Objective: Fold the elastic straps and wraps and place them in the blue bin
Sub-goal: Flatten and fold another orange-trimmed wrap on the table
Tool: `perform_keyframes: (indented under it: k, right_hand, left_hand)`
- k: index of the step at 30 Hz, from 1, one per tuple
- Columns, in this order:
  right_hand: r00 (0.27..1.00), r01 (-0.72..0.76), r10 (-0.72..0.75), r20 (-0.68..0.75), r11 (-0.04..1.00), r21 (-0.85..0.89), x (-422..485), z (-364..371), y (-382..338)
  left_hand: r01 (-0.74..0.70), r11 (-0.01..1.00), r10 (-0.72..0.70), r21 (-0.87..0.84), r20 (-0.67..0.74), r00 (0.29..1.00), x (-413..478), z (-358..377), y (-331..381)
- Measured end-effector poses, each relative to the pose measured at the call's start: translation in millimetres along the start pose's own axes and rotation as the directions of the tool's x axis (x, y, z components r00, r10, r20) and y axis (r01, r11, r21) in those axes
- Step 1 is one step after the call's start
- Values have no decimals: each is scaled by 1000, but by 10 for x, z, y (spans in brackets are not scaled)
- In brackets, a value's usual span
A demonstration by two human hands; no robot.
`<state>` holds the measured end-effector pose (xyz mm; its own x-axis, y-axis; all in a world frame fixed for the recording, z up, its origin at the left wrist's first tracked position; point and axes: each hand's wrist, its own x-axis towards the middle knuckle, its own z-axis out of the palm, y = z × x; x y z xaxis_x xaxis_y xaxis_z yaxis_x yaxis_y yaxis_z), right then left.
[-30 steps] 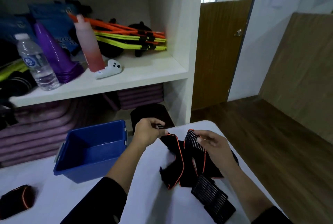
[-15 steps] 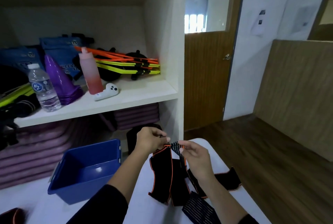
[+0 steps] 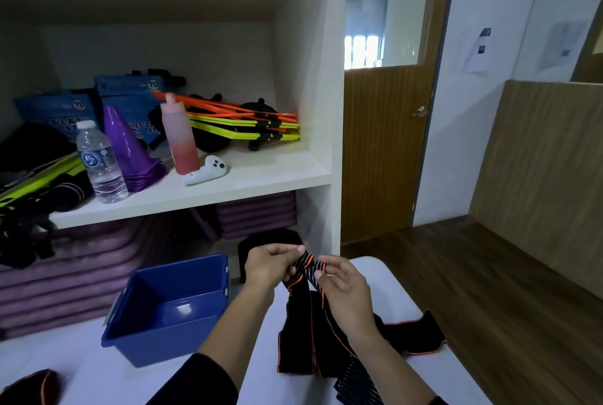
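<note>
A black elastic wrap with orange edging (image 3: 298, 336) hangs from both my hands above the white table (image 3: 385, 284). My left hand (image 3: 269, 266) pinches its striped top end from the left. My right hand (image 3: 342, 287) grips the same end from the right, fingers closed on the fabric. The wrap's lower part trails onto the table toward the right. The blue bin (image 3: 169, 310) stands open to the left of my left forearm, nothing visible inside. A second rolled black wrap (image 3: 31, 388) lies at the table's near left corner.
White shelving (image 3: 202, 189) rises behind the table, holding a water bottle (image 3: 101, 165), purple cones (image 3: 129, 150), a pink bottle (image 3: 179, 140) and a white controller (image 3: 205, 171). Purple mats (image 3: 65, 274) fill the lower shelf. A wooden door (image 3: 385, 150) and wood floor lie to the right.
Both hands have lifted the wrap's top end and come closer together, so the wrap now hangs down. The view has tilted upward.
</note>
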<state>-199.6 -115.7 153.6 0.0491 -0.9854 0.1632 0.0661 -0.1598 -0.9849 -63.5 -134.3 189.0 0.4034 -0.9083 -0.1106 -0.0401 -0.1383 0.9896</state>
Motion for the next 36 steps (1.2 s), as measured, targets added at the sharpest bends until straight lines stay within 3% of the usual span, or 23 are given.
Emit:
perform_keyframes:
  k: [9,16,24,27,31,36]
  right_hand:
    - [999,40,-40,10,999,-15,-45,11,-11]
    - [999,31,-32,15,998,50,-52,97,-67]
    - [997,-10,11,-80,1000,14,39,80,-106]
    - [994,-8,9,-106,1000,11,130,60,-153]
    - [992,12,-6,-122,999,51,260,56,-247]
    - [999,-31,35,-22,989,144,328,75,-343]
  left_hand:
    - [16,1000,-17,-17,-15,1000,-71,-102,84]
    - [-51,997,51,55,-13,999,-98,-44,20]
    - [-141,988,129,64,153,980,-176,-10,-38]
    - [-280,949,260,146,142,955,-197,-17,-88]
    - [-502,839,508,211,25,861,-339,20,-156]
    - [-591,763,614,262,-6,790,-433,90,-165]
